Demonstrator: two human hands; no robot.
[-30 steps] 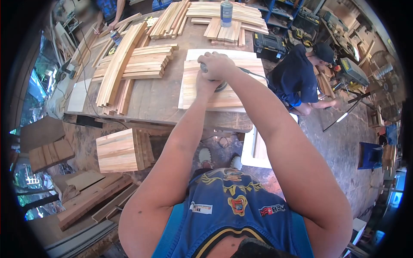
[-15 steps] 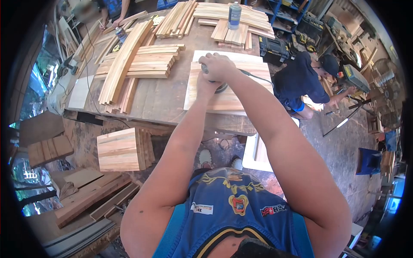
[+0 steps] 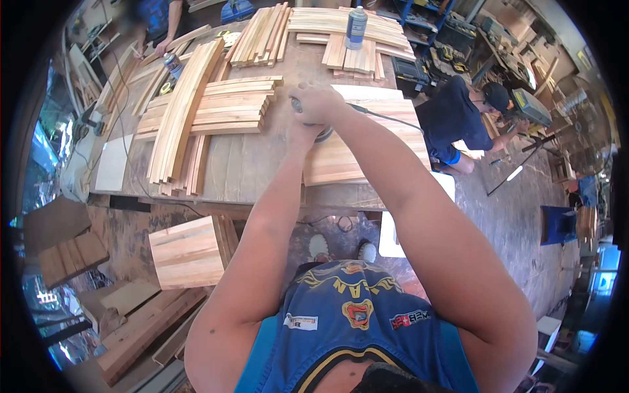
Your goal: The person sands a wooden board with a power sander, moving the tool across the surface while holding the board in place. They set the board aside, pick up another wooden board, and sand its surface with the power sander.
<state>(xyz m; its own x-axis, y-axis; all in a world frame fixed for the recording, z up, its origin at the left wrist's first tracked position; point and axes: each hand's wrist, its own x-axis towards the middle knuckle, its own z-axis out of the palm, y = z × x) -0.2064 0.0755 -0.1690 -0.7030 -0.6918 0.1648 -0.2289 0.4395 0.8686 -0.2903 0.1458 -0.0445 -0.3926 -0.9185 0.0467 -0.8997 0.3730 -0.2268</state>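
Note:
Both my hands are on a power sander [image 3: 324, 135], at the left edge of a pale, striped wooden panel [image 3: 367, 154] on the workbench. My right hand [image 3: 320, 105] is closed over the top of the sander. Just below it, my left hand [image 3: 305, 133] wraps around the near side of the tool. The hands hide most of the sander's body; part of its dark round base shows. Its cord [image 3: 386, 118] runs off to the right across the panel.
Stacked wooden strips [image 3: 229, 101] lie on the workbench [image 3: 252, 167] to the left, with more at the back. A spray can [image 3: 356, 29] stands on the rear strips. Panels [image 3: 187, 252] lean below the bench. A person [image 3: 452, 121] crouches at right; another person's arm [image 3: 171, 26] shows at far left.
My hands and the sander have moved left, to the panel's left edge. The panel appears farther right in view. The camera view has shifted slightly.

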